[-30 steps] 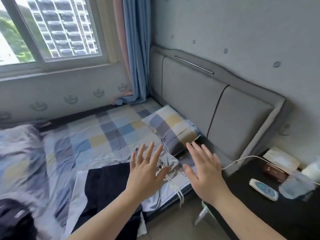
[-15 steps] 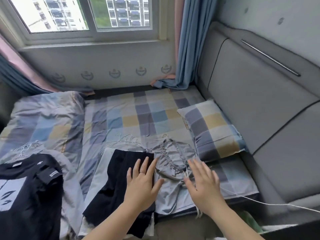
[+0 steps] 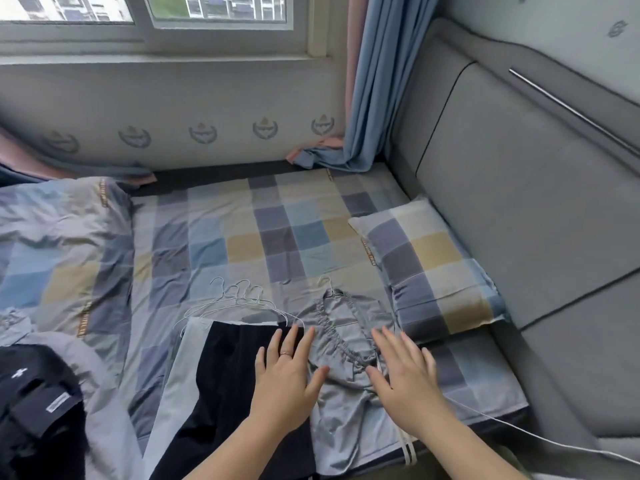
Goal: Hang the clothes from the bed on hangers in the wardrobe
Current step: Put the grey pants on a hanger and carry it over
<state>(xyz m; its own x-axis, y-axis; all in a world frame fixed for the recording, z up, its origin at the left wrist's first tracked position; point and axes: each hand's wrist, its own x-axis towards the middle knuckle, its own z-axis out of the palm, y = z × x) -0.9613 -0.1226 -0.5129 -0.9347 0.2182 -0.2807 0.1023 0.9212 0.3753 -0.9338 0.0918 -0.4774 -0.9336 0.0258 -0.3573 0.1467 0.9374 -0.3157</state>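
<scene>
— So how far along is the hanging job?

— Barely begun, on this evidence. A person leans over the bed (image 3: pixel 277 220), left hand (image 3: pixel 287 382) and right hand (image 3: pixel 405 379) spread above a grey drawstring garment (image 3: pixel 343 403) lying flat at the near edge. Neither hand has a grip on anything: the fingers are straight and apart. Whether the palms touch the cloth cannot be told.

— Is anything on a hanger yet?

— A wire hook (image 3: pixel 325 284) pokes out at the top of the grey garment, so that piece looks already threaded. A black garment (image 3: pixel 235 375) lies just beside it, partly under the left hand, with no hanger in it. A cluster of bare wire hangers (image 3: pixel 235 299) sits just beyond. More dark clothes (image 3: pixel 38 403) are heaped at far left against the duvet (image 3: pixel 59 237). The wardrobe is out of view, and nothing seen here has reached it.

— And room to work?

— Open sheet runs from the hangers to the window wall. On the right it is tighter: a checked pillow (image 3: pixel 429 271) touches the grey garment, with the padded headboard (image 3: pixel 519 202) behind. Both garments overhang the near bed edge. A white cable (image 3: pixel 519 429) crosses the lower right near the right forearm and could snag a lift.
</scene>
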